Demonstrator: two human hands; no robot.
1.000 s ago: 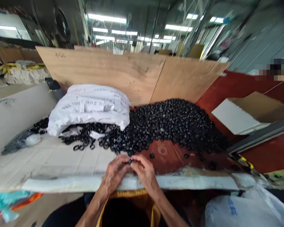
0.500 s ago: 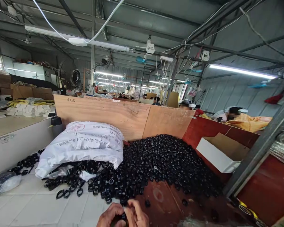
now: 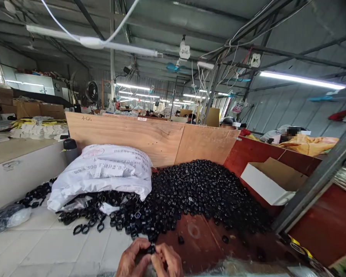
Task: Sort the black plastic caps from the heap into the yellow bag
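At the bottom centre, my left hand (image 3: pixel 133 258) and my right hand (image 3: pixel 167 260) are close together, fingers bent. Pinched between them is a small black plastic ring-like part (image 3: pixel 151 249), partly covered by the fingertips. Just beyond the hands lies the near edge of a large heap of small black parts (image 3: pixel 202 192). Larger black rings (image 3: pixel 85 229) are scattered to the left, in front of a stuffed white woven sack (image 3: pixel 109 169) with printed writing.
A plywood board (image 3: pixel 127 132) walls off the back. To the right are an open white carton (image 3: pixel 268 181) and a slanting metal post (image 3: pixel 314 181). A dark bottle (image 3: pixel 70 151) stands left of the sack. Several people are partly visible beyond the boards.
My hands have parted slightly, and the black part between them shows more clearly. The view has shifted a little; the heap and the sack look unchanged.
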